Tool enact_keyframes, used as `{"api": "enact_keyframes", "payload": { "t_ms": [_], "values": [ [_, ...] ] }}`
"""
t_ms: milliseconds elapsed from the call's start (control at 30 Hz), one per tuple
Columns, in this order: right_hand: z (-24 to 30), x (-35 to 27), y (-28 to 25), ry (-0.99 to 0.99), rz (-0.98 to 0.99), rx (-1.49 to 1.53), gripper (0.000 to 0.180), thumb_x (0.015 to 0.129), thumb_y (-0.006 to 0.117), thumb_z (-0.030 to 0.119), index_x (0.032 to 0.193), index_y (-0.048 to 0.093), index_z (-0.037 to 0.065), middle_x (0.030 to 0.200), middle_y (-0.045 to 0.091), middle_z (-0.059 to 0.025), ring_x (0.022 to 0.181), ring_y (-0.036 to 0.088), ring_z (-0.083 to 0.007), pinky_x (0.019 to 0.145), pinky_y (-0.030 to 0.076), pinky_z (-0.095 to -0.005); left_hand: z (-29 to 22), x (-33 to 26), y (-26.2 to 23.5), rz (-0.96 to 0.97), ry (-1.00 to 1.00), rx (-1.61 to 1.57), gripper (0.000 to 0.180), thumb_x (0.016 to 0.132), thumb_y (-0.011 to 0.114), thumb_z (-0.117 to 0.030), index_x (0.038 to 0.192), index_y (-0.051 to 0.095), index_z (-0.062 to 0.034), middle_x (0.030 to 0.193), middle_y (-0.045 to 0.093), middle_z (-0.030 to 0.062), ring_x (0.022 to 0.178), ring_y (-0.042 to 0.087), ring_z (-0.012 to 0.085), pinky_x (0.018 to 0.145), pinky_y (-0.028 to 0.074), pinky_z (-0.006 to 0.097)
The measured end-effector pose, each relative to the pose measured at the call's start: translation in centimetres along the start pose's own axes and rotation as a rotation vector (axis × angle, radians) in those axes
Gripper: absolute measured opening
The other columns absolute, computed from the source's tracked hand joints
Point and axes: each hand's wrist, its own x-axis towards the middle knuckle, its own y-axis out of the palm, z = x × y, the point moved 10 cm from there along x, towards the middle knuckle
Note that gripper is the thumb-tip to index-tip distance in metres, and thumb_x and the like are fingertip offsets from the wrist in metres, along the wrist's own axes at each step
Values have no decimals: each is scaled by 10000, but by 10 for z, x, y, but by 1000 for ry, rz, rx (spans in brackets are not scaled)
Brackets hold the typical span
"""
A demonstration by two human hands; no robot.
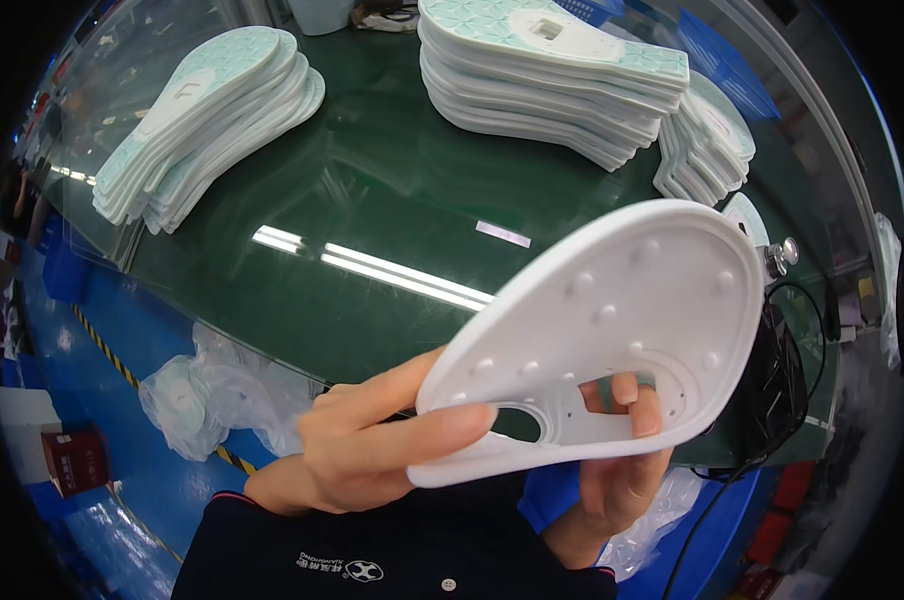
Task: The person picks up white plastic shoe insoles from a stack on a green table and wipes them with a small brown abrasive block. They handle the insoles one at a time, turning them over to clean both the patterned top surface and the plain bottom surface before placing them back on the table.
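Both hands hold up a white molded plastic cover (662,300), tilted, its hollow side with small round bumps facing me. It has a round hole and a squarish cutout near its lower side. My left hand (367,440) is closed around the cover's left edge, fingers across the rim beside the round hole. My right hand (622,480) supports the cover from below and behind; its fingertips poke through the squarish cutout. The rest of that hand is partly hidden behind the cover.
Stacked white panels with pale green patterned faces stand at far left (212,110), far middle (542,90) and right (707,140) on the dark green table (372,200). A black bag (777,390) and cable lie at the right. Clear plastic wrap (222,390) sits below the left edge.
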Motion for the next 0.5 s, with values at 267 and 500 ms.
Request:
{"api": "enact_keyframes", "payload": {
  "t_ms": [267, 500],
  "values": [
    [-32, 16, -6, 196, 98, -107, 598, 738, 588, -57, 1267, 311, -74, 990, 573, -121, 919, 544, -141, 798, 432, -255, 41, -2, 10, 170, -335, 70, 238, 634, 715, -30, 869, 674, -47, 946, 604, 147, 821, 589, 202, 705, 456, 268],
    [33, 41, -51, -234, -125, -1287, 341, 809, 556, 50, 1147, 512, 19, 889, 608, -78, 763, 558, -124, 722, 435, -256, 49, -13, -11, 2, -405, 220, 197, 628, 725, -22, 815, 664, -29, 778, 640, 80, 680, 603, 146, 592, 462, 224]
  ]
}}
